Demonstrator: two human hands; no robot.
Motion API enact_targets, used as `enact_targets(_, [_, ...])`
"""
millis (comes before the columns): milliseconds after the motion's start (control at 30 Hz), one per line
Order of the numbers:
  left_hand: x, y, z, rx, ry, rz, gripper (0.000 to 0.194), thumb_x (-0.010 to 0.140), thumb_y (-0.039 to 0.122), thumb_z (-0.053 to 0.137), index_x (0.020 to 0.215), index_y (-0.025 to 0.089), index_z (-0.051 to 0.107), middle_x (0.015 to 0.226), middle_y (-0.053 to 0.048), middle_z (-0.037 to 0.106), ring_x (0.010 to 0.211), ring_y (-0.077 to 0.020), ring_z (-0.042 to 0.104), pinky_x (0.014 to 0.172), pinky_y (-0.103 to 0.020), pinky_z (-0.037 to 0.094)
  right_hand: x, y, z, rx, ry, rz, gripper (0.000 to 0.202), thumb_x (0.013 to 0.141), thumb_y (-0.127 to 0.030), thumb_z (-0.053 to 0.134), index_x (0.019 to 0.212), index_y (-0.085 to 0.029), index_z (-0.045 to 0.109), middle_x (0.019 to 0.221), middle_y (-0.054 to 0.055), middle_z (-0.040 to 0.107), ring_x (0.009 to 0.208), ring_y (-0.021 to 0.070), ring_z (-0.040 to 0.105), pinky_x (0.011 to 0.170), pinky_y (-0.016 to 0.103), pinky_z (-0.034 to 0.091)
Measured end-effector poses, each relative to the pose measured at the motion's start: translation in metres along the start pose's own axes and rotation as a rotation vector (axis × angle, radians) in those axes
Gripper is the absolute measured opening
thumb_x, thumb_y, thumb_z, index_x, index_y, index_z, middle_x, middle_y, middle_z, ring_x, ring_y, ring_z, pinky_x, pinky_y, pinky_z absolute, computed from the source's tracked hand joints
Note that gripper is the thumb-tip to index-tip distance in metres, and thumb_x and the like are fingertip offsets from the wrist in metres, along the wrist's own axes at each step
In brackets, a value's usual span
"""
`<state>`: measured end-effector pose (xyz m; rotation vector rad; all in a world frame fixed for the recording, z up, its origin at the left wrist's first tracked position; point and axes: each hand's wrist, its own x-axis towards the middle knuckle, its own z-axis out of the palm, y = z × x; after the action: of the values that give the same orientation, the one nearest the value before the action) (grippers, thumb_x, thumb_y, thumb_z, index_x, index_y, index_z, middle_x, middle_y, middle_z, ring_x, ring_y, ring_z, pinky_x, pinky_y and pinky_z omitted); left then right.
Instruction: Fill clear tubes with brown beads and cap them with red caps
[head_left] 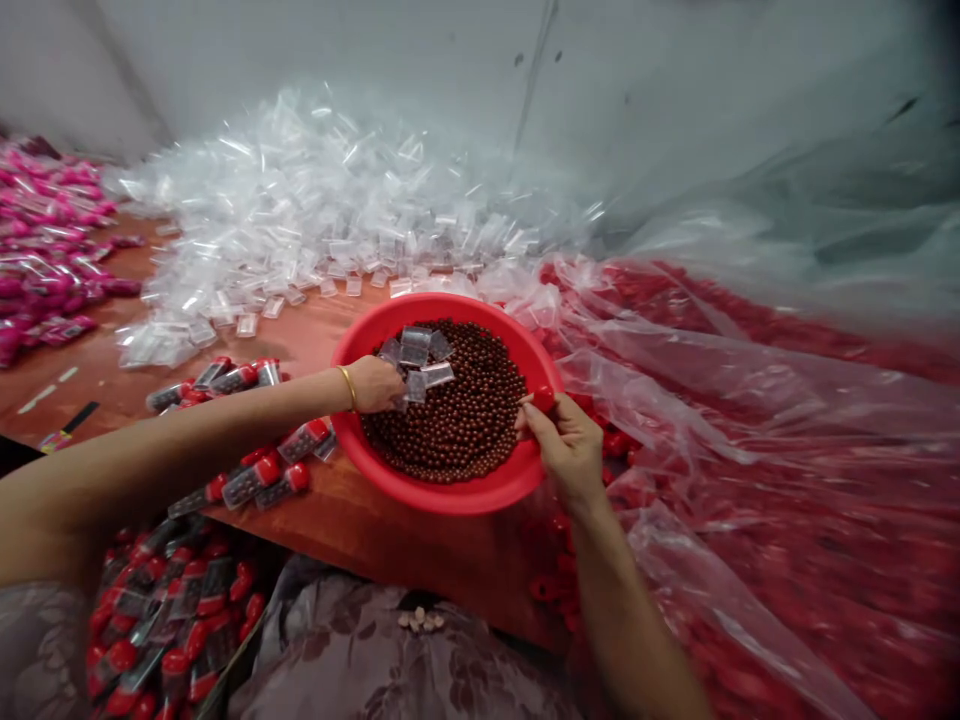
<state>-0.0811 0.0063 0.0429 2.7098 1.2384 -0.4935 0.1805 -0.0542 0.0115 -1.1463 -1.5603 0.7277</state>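
A red bowl [442, 495] holds many small shiny brown beads [457, 430]. Several clear plastic containers [415, 346] lie on the beads at the bowl's left side. My left hand [377, 384], with a gold bangle on the wrist, reaches over the left rim; its fingers are bent round a clear plastic container [415, 387], with the fingertips partly hidden. At the right rim, my right hand [566, 440] pinches a red cap [544, 399] between thumb and fingers.
Clear containers [315, 210] form a large heap behind the bowl. Pink packed items [45, 240] lie far left. Filled red-capped bottles [251, 482] lie under my left arm, and more fill a container [180, 610] below the table edge. Plastic sheeting [675, 370] covers red pieces at right.
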Motion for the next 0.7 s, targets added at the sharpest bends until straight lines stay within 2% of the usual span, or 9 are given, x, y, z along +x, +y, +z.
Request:
enact_targets(67, [0.004,0.008,-0.002,-0.157,-0.056,0.048,0.013,0.076,0.025,0.058,0.075,0.019,0.07,0.067,-0.002,0.067,0.058,-0.0114,0.055,0.053,-0.02,0.034,0.0,0.001,-0.002,0.037,-0.007,0.017,0.018,0.085,-0.034,0.054,0.076,-0.02,0.058,0.062,-0.002,0.057,0.054,0.0111,0.052,0.054,0.024,0.042])
enact_targets(133, [0.012,0.017,-0.003,-0.328,-0.099,0.036,0.012,0.073,0.023,0.059,0.067,0.018,0.068,0.056,0.001,0.062,0.049,-0.0088,0.049,0.049,-0.019,0.031,0.0,0.0,-0.003,0.048,-0.018,0.02,0.017,0.085,-0.034,0.054,0.076,-0.02,0.058,0.063,-0.002,0.057,0.055,0.0113,0.052,0.054,0.024,0.042])
enact_targets(267, [0.032,0.029,0.004,-0.724,-0.281,-0.202,0.01,0.066,0.019,0.061,0.057,0.016,0.063,0.041,0.003,0.053,0.037,-0.0093,0.045,0.046,-0.02,0.034,0.001,-0.002,-0.003,0.066,-0.008,0.04,0.015,0.085,-0.033,0.054,0.08,-0.02,0.058,0.061,-0.003,0.057,0.054,0.0114,0.052,0.054,0.024,0.041])
enact_targets(367, [0.046,0.035,0.011,-0.858,-0.342,-0.291,0.016,0.064,0.023,0.064,0.051,0.014,0.059,0.039,0.0,0.053,0.037,-0.0124,0.05,0.048,-0.024,0.041,0.001,-0.003,-0.003,0.072,0.0,0.053,0.015,0.084,-0.034,0.054,0.083,-0.02,0.059,0.061,-0.002,0.057,0.054,0.0117,0.052,0.053,0.025,0.042])
enact_targets(533, [0.076,0.049,0.025,-1.051,-0.242,-0.392,0.02,0.068,0.024,0.062,0.053,0.013,0.054,0.042,-0.003,0.055,0.043,-0.0153,0.055,0.052,-0.03,0.048,-0.001,-0.002,-0.003,0.088,0.026,0.048,0.013,0.085,-0.033,0.054,0.084,-0.021,0.059,0.063,-0.003,0.058,0.055,0.0114,0.051,0.053,0.024,0.042])
enact_targets(700, [0.116,0.064,0.035,-1.301,-0.017,-0.482,0.014,0.073,0.021,0.061,0.065,0.014,0.052,0.045,0.001,0.053,0.043,-0.0139,0.053,0.05,-0.03,0.048,-0.002,0.0,-0.003,0.104,0.025,0.047,0.012,0.085,-0.032,0.054,0.085,-0.021,0.059,0.062,-0.003,0.057,0.056,0.0117,0.052,0.055,0.025,0.041])
